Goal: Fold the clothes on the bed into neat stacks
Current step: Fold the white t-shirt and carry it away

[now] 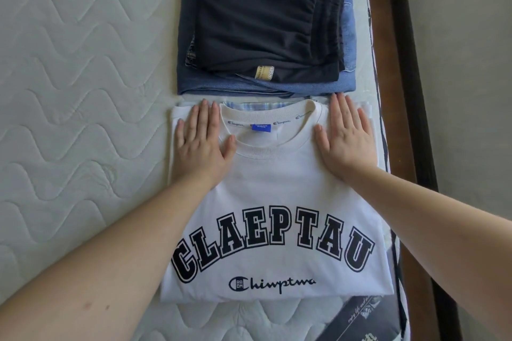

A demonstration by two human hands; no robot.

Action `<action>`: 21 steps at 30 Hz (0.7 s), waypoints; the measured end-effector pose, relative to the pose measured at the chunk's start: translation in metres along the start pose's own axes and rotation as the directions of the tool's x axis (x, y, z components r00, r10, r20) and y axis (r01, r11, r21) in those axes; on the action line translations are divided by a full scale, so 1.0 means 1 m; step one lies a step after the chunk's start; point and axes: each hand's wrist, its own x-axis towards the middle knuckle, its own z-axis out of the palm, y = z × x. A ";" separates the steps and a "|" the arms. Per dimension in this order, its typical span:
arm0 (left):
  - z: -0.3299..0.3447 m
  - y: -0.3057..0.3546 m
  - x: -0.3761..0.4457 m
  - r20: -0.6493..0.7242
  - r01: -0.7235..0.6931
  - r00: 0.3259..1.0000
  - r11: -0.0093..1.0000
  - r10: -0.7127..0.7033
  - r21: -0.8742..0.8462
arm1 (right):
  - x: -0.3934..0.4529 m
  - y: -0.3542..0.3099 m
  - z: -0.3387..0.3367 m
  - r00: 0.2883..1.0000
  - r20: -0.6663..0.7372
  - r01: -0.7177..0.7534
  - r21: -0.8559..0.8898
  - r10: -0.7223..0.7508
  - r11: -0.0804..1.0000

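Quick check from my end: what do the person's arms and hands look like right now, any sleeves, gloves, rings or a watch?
Both forearms are bare right to the frame edge, with no sleeve in view. The left hand and the right hand wear no gloves, and no rings, watch or bracelet show on either one. The nails look short and unpainted. A couple of small dark marks show on the left forearm.

Both of my forearms are bare right down from the fingers to the frame edge, with no sleeve, watch or band on either. My left hand (203, 144) and right hand (345, 138) wear no gloves and no rings, and the nails are short and unpainted. Well back from the left fingers, the forearm carries two small dark marks.
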 end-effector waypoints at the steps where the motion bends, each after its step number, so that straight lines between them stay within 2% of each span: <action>1: 0.000 0.000 0.000 0.021 0.003 1.000 1.000 -0.003 0.015 | -0.001 0.000 0.000 1.000 0.010 0.001 -0.007 -0.001 1.000; 3: -0.005 0.000 0.003 0.092 0.013 0.996 0.999 -0.016 0.037 | 0.001 -0.001 -0.004 0.998 0.057 -0.002 -0.015 0.002 1.000; 6: -0.027 0.000 0.010 0.257 0.047 0.965 0.999 -0.046 -0.001 | 0.005 -0.006 -0.021 0.979 0.200 -0.032 -0.067 0.045 0.997; 7: -0.037 0.001 0.005 0.255 0.058 0.965 0.998 -0.052 -0.017 | 0.000 -0.010 -0.027 0.974 0.217 -0.040 -0.099 0.061 0.994; 9: -0.051 0.008 -0.023 0.131 0.044 0.991 0.998 -0.037 -0.052 | -0.029 -0.024 -0.035 0.983 0.176 -0.029 -0.132 0.052 0.991; 12: -0.057 0.040 -0.097 0.034 -0.074 0.996 0.985 0.081 -0.158 | -0.110 -0.061 -0.034 0.977 0.189 0.101 -0.019 -0.096 0.995; 14: -0.046 0.058 -0.151 0.042 -0.077 0.995 0.981 0.086 -0.180 | -0.168 -0.082 -0.020 0.951 0.257 0.171 0.036 -0.175 0.985; 16: -0.034 0.064 -0.201 0.100 -0.018 0.994 0.986 0.035 -0.164 | -0.218 -0.089 -0.007 0.934 0.314 0.162 0.053 -0.171 0.985; 21: -0.025 0.039 -0.293 0.211 -0.048 0.976 0.996 0.062 -0.073 | -0.292 -0.053 -0.006 0.907 0.337 0.260 0.024 -0.253 0.965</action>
